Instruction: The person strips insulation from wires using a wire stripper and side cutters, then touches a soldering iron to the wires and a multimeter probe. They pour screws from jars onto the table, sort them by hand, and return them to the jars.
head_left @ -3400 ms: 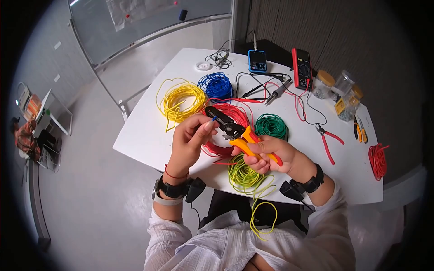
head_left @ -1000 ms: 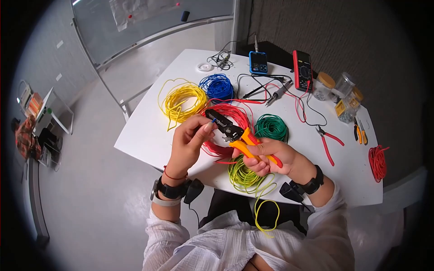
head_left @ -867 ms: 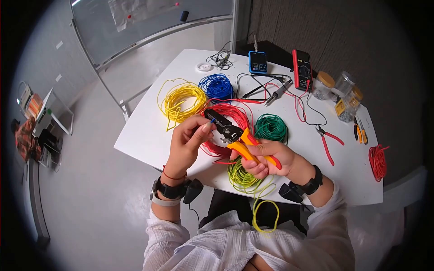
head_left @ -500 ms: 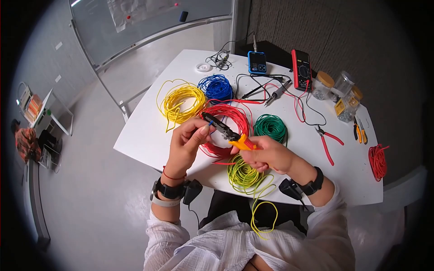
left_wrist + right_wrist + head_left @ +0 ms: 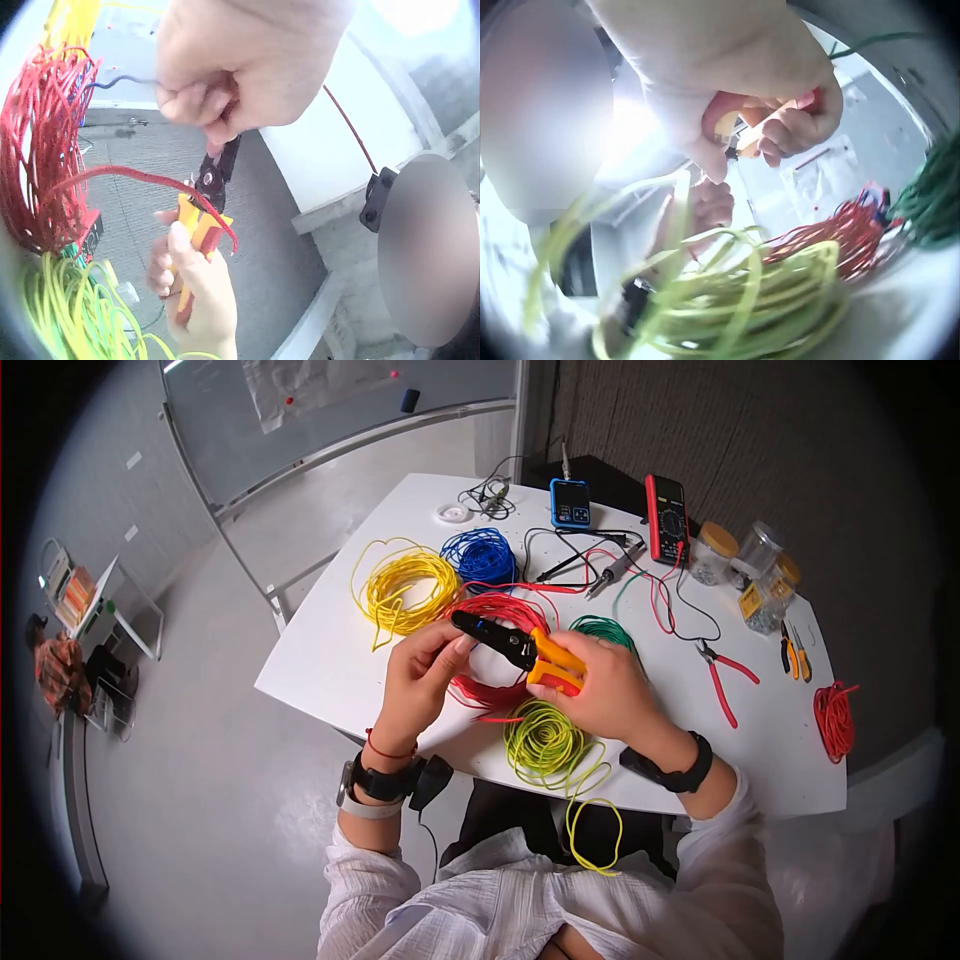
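Note:
My left hand (image 5: 418, 675) pinches a blue wire (image 5: 120, 79) between thumb and fingers, right by the black head of the wire strippers (image 5: 512, 644). A bit of the blue shows at the tool's jaws in the head view. My right hand (image 5: 612, 688) grips the strippers' yellow-and-red handles (image 5: 556, 676) from the right, its fingers curled round them. Beneath the tool lies a red wire coil (image 5: 500, 605). Nearer the table's front edge is a yellow-green coil (image 5: 545, 745), one loop hanging off. A green coil (image 5: 603, 627) is partly hidden behind my right hand.
Yellow (image 5: 405, 588) and blue coils (image 5: 480, 558) lie further back. A soldering iron (image 5: 615, 572), a blue handheld meter (image 5: 570, 503) and a red multimeter (image 5: 667, 520) stand behind. Red-handled cutters (image 5: 725, 682), lidded jars (image 5: 715, 552) and a small red coil (image 5: 833, 722) are at right.
My right hand has turned over and shifted up, now covering part of the green coil. The wire strippers have rolled with it, their head beside my left fingers. My left hand stays nearly in place.

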Motion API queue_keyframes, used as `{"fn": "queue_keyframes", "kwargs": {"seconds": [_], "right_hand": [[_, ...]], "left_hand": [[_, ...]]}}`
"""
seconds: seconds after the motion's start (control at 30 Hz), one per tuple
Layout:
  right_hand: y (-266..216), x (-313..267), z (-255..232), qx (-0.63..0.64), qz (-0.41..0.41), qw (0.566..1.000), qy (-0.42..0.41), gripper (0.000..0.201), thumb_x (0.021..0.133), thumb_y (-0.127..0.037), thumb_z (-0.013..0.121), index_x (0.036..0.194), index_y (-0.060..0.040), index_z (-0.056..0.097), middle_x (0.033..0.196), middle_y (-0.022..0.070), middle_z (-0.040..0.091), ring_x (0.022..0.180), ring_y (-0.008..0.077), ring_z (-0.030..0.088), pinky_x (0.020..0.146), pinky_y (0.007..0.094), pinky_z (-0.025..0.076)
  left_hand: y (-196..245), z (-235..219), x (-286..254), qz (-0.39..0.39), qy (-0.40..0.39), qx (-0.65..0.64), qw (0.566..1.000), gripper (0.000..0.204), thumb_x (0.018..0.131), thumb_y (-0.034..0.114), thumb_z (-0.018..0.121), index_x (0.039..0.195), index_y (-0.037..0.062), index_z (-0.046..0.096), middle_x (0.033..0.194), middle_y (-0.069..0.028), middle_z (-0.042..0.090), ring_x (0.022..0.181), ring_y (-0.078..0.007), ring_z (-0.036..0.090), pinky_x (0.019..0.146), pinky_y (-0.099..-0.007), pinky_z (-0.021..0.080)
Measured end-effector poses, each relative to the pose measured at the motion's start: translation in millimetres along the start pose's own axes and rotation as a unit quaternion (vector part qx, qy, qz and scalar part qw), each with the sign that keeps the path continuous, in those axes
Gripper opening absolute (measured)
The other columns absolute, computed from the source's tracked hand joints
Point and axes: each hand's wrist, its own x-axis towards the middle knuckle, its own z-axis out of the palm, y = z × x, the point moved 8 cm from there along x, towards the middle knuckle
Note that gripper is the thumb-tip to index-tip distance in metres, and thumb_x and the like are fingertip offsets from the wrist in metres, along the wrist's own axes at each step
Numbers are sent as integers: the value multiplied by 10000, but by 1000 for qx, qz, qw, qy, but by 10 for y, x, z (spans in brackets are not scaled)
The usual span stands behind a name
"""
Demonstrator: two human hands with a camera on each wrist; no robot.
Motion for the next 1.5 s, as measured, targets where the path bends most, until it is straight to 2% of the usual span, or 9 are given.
{"fn": "queue_keyframes", "kwargs": {"seconds": [0.13, 0.2, 0.33, 0.57, 0.67, 0.73, 0.87, 1.07, 1.5], "right_hand": [[131, -106, 362, 419, 154, 873, -198, 416, 765, -253, 676, 1061, -11, 513, 687, 0, 459, 535, 118, 470, 499, 261, 416], [5, -326, 556, 661, 334, 592, -318, 349, 836, -267, 602, 1049, -7, 507, 688, -32, 434, 523, 36, 391, 447, 184, 330], [-109, -379, 553, 710, 344, 510, -343, 369, 866, -321, 537, 1073, -19, 483, 682, -16, 432, 504, 24, 357, 430, 162, 277], [-154, -390, 547, 723, 333, 491, -354, 384, 866, -319, 533, 1103, -26, 459, 676, -14, 417, 492, 28, 341, 425, 162, 269], [-66, -347, 552, 659, 315, 591, -343, 387, 845, -330, 564, 1060, -16, 493, 679, -3, 469, 506, 60, 414, 448, 194, 341], [69, -107, 354, 334, 130, 909, -212, 432, 806, -363, 611, 1025, 0, 526, 680, 25, 522, 561, 96, 493, 518, 234, 416], [-7, -36, 100, 114, 55, 989, -72, 509, 724, -358, 682, 1045, 8, 532, 769, 128, 600, 699, 266, 596, 657, 341, 472], [-66, -63, 43, 45, 28, 997, -52, 542, 701, -333, 699, 1065, 16, 504, 921, 167, 587, 852, 299, 579, 732, 369, 470], [-223, -102, 30, 49, -18, 998, -28, 517, 687, -293, 712, 1048, 11, 501, 857, 159, 596, 769, 308, 592, 679, 375, 479]], "left_hand": [[53, 28, 23, 1, -20, -29, 999, 163, 881, 145, 531, 883, -7, 589, 742, 17, 540, 634, -36, 440, 565, -178, 366], [51, 26, 34, 2, -24, -39, 999, 170, 883, 158, 531, 871, -3, 587, 741, 15, 549, 632, -34, 444, 566, -177, 370], [5, 32, 45, -28, -17, -73, 997, 173, 885, 172, 527, 847, 9, 571, 743, 12, 557, 626, -35, 463, 573, -176, 393], [-1, 27, 34, -31, -34, -97, 994, 181, 887, 179, 525, 842, 8, 563, 706, 11, 533, 625, -43, 480, 593, -181, 410], [3, 28, 28, -27, -24, -85, 996, 172, 885, 170, 529, 848, 6, 564, 710, 10, 538, 625, -43, 470, 591, -180, 399], [29, 45, 29, -21, -14, -67, 997, 165, 885, 162, 528, 852, 4, 565, 710, 9, 538, 624, -44, 464, 589, -180, 390], [7, 39, 30, -8, -26, -69, 997, 144, 886, 135, 523, 861, 0, 566, 722, 5, 544, 627, -45, 446, 588, -183, 368], [1, 12, -33, 8, -45, -44, 998, 134, 884, 105, 509, 858, -12, 568, 722, -3, 534, 644, -65, 452, 591, -198, 363], [35, -37, -101, 30, -44, -7, 999, 141, 865, 105, 528, 832, -27, 564, 714, -15, 504, 627, -81, 428, 572, -214, 348]]}}
